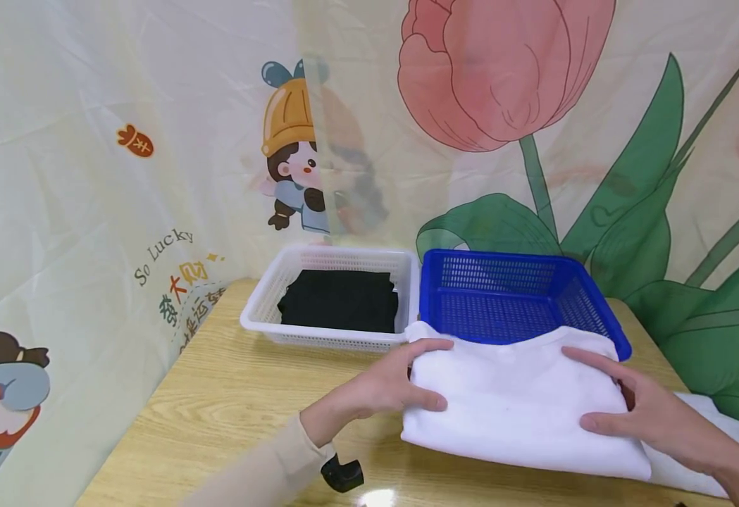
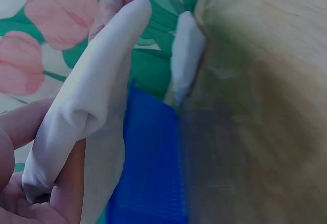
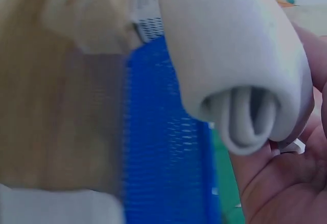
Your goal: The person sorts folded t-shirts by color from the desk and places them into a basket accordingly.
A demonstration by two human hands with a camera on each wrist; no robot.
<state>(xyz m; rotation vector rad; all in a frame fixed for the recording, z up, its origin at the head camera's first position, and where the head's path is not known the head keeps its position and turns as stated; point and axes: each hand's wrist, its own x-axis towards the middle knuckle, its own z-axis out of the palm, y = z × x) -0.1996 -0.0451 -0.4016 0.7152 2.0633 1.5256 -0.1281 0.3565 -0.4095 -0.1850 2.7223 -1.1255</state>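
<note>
On the table (image 1: 236,401) stood a blue basket (image 1: 502,271) and, just left, a white basket (image 1: 325,336). Folded white cloth (image 1: 515,405) hung above the table, before the blue basket. Black cloth (image 1: 340,301) lay in the white basket. Left hand (image 1: 394,380) and right hand (image 1: 654,412) gripped the white cloth's ends.
</note>
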